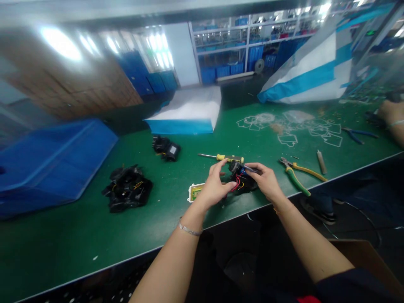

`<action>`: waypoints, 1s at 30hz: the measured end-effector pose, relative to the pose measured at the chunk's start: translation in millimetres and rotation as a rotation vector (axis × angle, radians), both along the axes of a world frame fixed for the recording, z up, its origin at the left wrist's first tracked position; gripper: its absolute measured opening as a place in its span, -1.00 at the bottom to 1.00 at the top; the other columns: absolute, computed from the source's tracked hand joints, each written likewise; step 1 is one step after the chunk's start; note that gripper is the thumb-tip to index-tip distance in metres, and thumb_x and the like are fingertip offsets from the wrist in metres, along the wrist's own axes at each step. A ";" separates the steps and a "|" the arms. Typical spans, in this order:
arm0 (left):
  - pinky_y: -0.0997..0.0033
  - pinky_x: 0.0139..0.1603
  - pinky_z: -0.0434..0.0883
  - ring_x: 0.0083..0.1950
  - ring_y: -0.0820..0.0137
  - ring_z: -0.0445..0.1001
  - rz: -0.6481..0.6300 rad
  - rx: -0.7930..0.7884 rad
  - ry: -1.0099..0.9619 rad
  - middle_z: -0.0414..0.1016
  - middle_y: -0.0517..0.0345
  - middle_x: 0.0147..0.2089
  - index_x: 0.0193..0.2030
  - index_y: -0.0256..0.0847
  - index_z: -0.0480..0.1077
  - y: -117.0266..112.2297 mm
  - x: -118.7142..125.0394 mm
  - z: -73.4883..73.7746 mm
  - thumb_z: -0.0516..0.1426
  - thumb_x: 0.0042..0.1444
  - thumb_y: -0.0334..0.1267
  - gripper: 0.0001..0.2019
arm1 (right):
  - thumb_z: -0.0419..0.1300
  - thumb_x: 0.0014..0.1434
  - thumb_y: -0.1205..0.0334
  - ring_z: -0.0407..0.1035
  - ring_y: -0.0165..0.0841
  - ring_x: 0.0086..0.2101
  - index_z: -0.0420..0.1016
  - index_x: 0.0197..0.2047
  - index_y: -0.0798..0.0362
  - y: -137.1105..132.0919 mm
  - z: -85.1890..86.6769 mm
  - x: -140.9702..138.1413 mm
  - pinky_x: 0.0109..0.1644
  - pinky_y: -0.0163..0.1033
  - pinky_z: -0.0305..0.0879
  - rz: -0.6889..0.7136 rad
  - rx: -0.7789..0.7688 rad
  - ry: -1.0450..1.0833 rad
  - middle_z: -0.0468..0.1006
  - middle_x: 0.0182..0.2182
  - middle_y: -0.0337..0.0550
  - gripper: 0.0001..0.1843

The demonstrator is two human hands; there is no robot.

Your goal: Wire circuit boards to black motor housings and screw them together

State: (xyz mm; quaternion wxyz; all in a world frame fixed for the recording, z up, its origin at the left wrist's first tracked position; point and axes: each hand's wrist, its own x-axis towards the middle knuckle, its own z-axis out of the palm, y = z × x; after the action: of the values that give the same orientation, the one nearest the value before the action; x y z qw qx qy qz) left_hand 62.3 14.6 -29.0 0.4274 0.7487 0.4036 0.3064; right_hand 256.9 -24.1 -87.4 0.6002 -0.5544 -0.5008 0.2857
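A black device (248, 185) with red, yellow and blue wires showing sits near the bench's front edge, between my two hands. My left hand (215, 185) curls round its left side, thumb against the red wires. My right hand (265, 182) pinches at its upper right, where a dark slim piece shows at the fingertips; whether that belongs to the device I cannot tell. Partly behind my left hand lies a white-rimmed case (191, 193) with a green circuit board inside. Just beyond the hands is a yellow-and-black screwdriver (221, 157), its tip pointing left.
Diagonal cutters (298, 179) and a small tube (321, 162) lie to the right. Farther off are white gasket rings (315, 128), blue-handled pliers (360, 134) and another person's hand (391, 112). Leftward stand black devices (128, 189), another device (166, 148) and a blue bin (57, 160).
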 end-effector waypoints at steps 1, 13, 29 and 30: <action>0.25 -0.07 0.45 0.10 0.20 0.35 -0.068 -0.053 -0.048 0.05 -0.08 0.31 0.32 -0.04 0.02 0.3 0.2 0.2 0.25 -0.09 -0.29 -0.19 | 0.25 0.07 0.13 0.44 -0.27 -0.18 0.54 -0.15 0.04 0.6 3.4 -3.3 0.00 -0.13 0.31 0.009 0.013 0.008 0.58 -0.21 -0.13 -0.73; 0.47 -0.31 0.49 -0.02 0.31 0.43 -0.138 -0.538 -0.371 0.31 0.08 0.14 0.16 0.03 0.10 -0.2 1.1 10.6 0.09 0.09 -0.14 -0.52 | 0.22 0.04 0.28 0.35 -0.25 -0.06 0.58 -0.22 -0.04 4.2 36.4 -22.0 0.11 -0.05 0.21 -0.121 0.136 -0.282 0.49 -0.11 -0.14 -0.81; 0.58 -0.31 0.41 -0.14 0.46 0.42 -0.113 -0.446 -0.367 0.33 0.19 0.03 -0.02 -0.02 0.15 -3.9 12.0 7.2 0.15 0.06 -0.08 -0.62 | 0.37 -0.17 0.17 0.28 -0.47 -0.50 0.30 -0.36 0.05 -25.3 48.5 -57.3 -0.49 -0.37 0.12 0.033 -0.185 0.699 0.36 -0.53 -0.34 -0.64; 0.57 -0.31 0.40 -0.14 0.45 0.42 -0.111 -0.428 -0.348 0.34 0.18 0.02 -0.02 -0.03 0.16 -3.6 11.8 6.2 0.15 0.06 -0.08 -0.63 | 0.37 -0.17 0.16 0.24 -0.49 -0.52 0.28 -0.38 0.05 -26.0 49.0 -56.9 -0.50 -0.38 0.08 0.052 -0.198 0.721 0.33 -0.55 -0.37 -0.63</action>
State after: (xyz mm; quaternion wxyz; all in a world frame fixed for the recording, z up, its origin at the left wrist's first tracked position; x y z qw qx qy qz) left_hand 74.1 11.0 -22.9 0.6547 0.5986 0.3380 0.3143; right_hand 200.0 -50.1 -38.4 0.6741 -0.4604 -0.2411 0.5248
